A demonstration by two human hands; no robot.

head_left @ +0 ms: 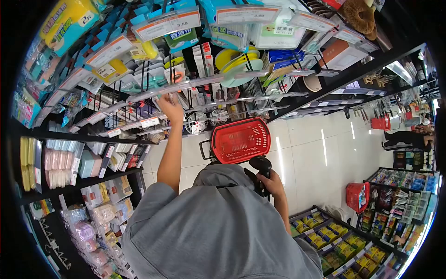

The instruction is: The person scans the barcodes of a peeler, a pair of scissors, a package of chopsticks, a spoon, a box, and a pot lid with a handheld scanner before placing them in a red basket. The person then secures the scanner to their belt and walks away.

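My left hand [172, 109] is raised to the hanging goods on the shelf rack, at a clear price strip [186, 86]; its fingers are bent upward, and what they touch or hold is too small to make out. Just above it hang small packets [175, 74] with orange and white cards. My right hand [272, 182], lower and at my right side, is wrapped round a black handheld device [261, 165] with a rounded head. A red shopping basket [241, 140] with a black handle stands on the floor between the hands and the rack.
Shelves with boxes and packets [60, 162] stand at the left. At the lower right is a display of yellow and green packs [325, 235]. Another red basket [357, 197] is on the right. A person in black [406, 140] is farther off at the right.
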